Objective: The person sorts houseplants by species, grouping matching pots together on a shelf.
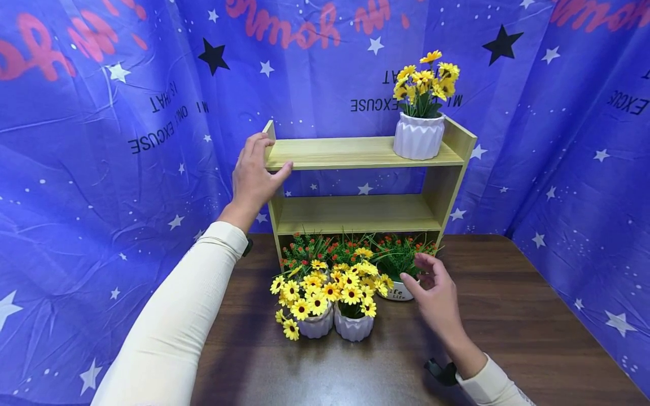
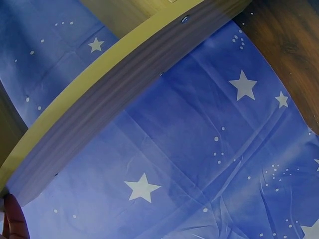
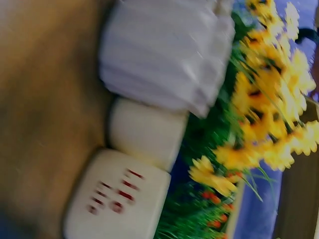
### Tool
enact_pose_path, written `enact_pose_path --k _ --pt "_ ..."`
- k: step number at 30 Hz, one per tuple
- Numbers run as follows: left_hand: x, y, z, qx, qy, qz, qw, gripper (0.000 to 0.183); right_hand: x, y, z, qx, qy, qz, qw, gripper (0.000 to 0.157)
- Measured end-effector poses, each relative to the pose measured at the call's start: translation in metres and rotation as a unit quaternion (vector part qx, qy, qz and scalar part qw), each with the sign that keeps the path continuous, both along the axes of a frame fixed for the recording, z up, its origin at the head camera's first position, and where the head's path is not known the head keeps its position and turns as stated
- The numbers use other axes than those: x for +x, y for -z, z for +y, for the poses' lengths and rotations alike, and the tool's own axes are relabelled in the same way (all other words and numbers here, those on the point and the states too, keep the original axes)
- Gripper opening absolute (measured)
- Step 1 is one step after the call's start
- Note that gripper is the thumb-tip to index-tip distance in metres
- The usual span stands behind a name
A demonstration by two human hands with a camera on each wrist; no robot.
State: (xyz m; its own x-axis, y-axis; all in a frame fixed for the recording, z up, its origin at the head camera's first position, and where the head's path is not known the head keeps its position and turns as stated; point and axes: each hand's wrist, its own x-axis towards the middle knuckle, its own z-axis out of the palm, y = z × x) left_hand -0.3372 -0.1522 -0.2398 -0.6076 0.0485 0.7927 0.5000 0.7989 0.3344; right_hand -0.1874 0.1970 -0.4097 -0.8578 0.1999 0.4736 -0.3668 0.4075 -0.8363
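My left hand (image 1: 254, 175) grips the top left corner of a small wooden shelf (image 1: 355, 153), with the fingers at its side panel and the thumb by the front edge. In the left wrist view, a fingertip (image 2: 15, 216) touches that side panel (image 2: 94, 107). My right hand (image 1: 438, 296) holds nothing, its fingers loosely bent beside a white pot (image 1: 398, 291) lettered "Life" with a green, red-dotted plant. Left of it, two pots of yellow daisies (image 1: 330, 292) in fluted white pots stand in front of the shelf. Another potted daisy (image 1: 418, 136) stands at the shelf's top right.
Red-dotted green plants (image 1: 345, 248) line the shelf's bottom level. The shelf stands on a dark wooden table (image 1: 518, 316). A blue curtain (image 1: 325, 67) with stars and lettering hangs behind and at both sides.
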Motion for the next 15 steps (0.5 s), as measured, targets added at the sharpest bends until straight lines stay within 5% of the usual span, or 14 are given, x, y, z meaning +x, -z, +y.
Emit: enact_pose_path --k 15 --pt "-0.001 -0.001 0.000 -0.001 -0.002 -0.006 1.0000 0.060 0.024 0.047 -0.013 0.021 -0.038 -0.070 0.997 0.056"
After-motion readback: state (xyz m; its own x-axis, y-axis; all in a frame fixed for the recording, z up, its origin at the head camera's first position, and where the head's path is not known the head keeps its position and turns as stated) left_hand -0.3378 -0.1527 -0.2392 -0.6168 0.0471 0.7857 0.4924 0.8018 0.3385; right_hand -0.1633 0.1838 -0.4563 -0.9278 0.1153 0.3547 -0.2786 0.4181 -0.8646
